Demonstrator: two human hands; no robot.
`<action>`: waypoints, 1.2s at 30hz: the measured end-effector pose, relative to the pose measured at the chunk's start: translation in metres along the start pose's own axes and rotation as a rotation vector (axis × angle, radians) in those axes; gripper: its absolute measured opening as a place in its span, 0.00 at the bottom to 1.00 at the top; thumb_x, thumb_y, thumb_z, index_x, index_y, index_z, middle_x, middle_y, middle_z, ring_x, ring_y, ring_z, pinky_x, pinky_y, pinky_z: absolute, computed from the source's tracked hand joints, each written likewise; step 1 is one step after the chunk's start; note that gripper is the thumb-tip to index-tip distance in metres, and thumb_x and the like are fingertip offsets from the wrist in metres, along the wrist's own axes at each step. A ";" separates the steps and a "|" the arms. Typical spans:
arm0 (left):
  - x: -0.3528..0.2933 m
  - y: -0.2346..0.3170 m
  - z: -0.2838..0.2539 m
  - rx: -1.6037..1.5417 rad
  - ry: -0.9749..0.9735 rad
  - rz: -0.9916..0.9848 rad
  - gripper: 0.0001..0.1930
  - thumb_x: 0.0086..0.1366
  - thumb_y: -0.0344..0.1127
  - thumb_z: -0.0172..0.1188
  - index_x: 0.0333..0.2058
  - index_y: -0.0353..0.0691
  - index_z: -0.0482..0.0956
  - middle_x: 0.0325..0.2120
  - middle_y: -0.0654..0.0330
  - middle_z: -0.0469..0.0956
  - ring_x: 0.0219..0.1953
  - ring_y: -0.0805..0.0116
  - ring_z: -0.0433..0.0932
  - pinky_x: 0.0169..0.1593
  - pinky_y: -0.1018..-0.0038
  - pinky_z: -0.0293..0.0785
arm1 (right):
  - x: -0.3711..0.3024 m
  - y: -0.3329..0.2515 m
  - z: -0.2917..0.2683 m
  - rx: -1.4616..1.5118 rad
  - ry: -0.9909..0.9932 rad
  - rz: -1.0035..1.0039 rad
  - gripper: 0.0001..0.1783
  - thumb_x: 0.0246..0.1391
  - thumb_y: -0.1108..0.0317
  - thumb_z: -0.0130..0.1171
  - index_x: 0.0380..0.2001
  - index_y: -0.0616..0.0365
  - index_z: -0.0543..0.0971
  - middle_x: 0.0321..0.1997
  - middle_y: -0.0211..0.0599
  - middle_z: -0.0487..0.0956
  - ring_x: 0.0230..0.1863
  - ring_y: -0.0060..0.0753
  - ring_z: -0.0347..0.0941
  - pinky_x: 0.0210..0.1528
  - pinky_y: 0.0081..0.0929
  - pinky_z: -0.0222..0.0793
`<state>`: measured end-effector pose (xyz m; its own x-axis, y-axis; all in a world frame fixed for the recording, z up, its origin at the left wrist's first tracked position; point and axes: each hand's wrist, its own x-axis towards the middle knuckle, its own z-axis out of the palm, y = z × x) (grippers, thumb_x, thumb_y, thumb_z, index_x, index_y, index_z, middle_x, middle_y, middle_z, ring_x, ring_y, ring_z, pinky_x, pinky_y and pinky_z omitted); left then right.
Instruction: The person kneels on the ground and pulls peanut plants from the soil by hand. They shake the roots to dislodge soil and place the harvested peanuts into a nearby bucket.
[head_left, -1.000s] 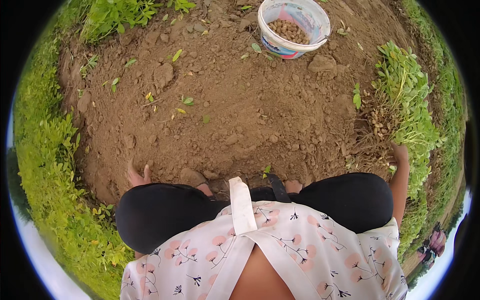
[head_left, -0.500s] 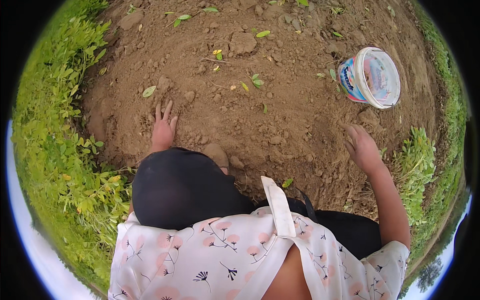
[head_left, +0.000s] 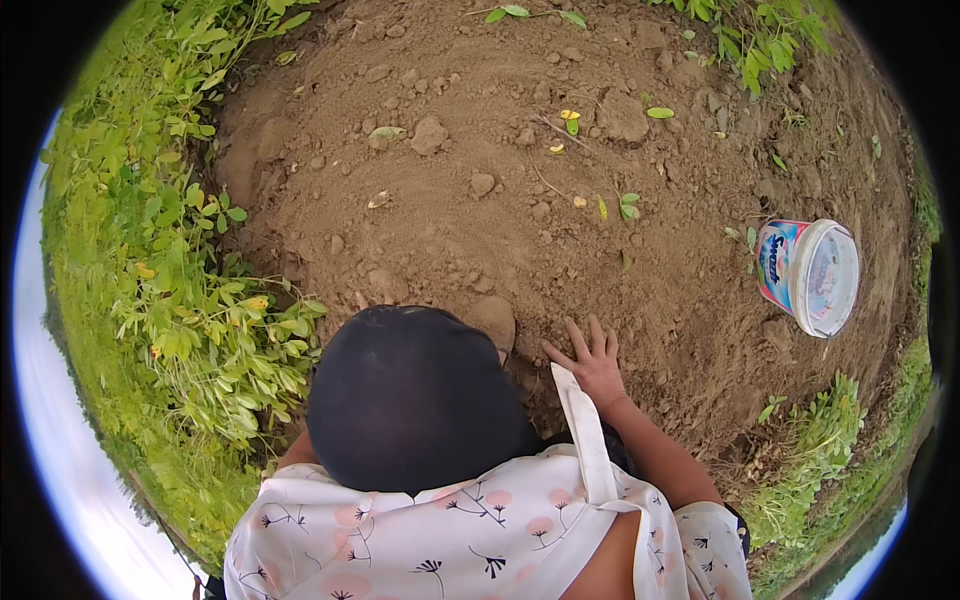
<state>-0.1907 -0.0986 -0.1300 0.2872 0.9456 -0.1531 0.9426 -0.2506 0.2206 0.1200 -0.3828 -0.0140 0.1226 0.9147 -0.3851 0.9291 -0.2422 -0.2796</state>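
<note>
While holding right hand [head_left: 592, 372] spread-fingered over soil [head_left: 680, 280] left of bucket [head_left: 805, 270], has left hand [head_left: 361, 300] farther left (mostly hidden; cannot tell if closed).

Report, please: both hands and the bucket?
Right hand: fingers spread over soil. Left hand: mostly hidden by knee. Bucket: untouched, at far right.

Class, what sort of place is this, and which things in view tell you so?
Probably a crop field, certainly outdoors: bare, crumbly soil spreads across the middle, leafy green plants stand thickly along the left, and sky shows at the picture's rim.
</note>
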 end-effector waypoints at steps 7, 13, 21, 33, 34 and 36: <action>0.056 0.110 -0.067 0.150 -0.013 0.326 0.48 0.49 0.29 0.70 0.69 0.74 0.65 0.76 0.52 0.43 0.65 0.38 0.60 0.68 0.42 0.53 | 0.033 0.006 0.013 -0.058 0.012 -0.061 0.37 0.56 0.66 0.57 0.67 0.19 0.68 0.81 0.37 0.49 0.79 0.68 0.40 0.65 0.81 0.52; 0.138 0.180 -0.087 0.075 -0.059 0.237 0.59 0.39 0.23 0.73 0.70 0.76 0.61 0.75 0.50 0.43 0.64 0.38 0.59 0.69 0.42 0.51 | 0.103 0.031 -0.053 -0.027 -0.174 -0.303 0.28 0.58 0.67 0.55 0.60 0.24 0.74 0.79 0.32 0.52 0.76 0.63 0.49 0.64 0.68 0.63; 0.287 0.244 -0.065 -0.019 -0.169 -0.019 0.46 0.61 0.57 0.64 0.73 0.54 0.53 0.75 0.50 0.44 0.72 0.31 0.48 0.69 0.31 0.48 | 0.188 0.050 -0.129 -0.155 0.000 0.036 0.30 0.57 0.66 0.62 0.63 0.33 0.72 0.75 0.29 0.61 0.75 0.51 0.56 0.66 0.68 0.60; 0.093 0.294 -0.069 0.262 -0.611 1.229 0.45 0.57 0.71 0.60 0.68 0.52 0.67 0.73 0.44 0.48 0.71 0.26 0.47 0.67 0.23 0.42 | 0.128 0.060 -0.113 0.049 0.061 0.247 0.36 0.36 0.50 0.79 0.51 0.47 0.80 0.75 0.39 0.57 0.77 0.61 0.45 0.69 0.72 0.51; 0.092 0.293 -0.072 0.237 -0.657 1.298 0.45 0.57 0.71 0.61 0.68 0.52 0.68 0.73 0.44 0.49 0.71 0.25 0.48 0.67 0.23 0.42 | 0.113 0.058 -0.105 0.072 0.041 0.242 0.37 0.36 0.50 0.79 0.52 0.47 0.79 0.75 0.39 0.57 0.76 0.62 0.45 0.69 0.72 0.52; 0.081 0.287 -0.069 0.124 -0.714 1.445 0.43 0.57 0.70 0.63 0.65 0.51 0.71 0.72 0.47 0.53 0.71 0.29 0.50 0.67 0.24 0.44 | 0.076 0.052 -0.087 0.125 -0.022 0.279 0.37 0.36 0.51 0.79 0.52 0.47 0.79 0.75 0.39 0.57 0.76 0.64 0.46 0.68 0.70 0.54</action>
<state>0.0909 -0.0794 -0.0124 0.8845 -0.3585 -0.2985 -0.1746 -0.8477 0.5009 0.2080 -0.2979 0.0189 0.3584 0.8003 -0.4808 0.8102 -0.5225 -0.2658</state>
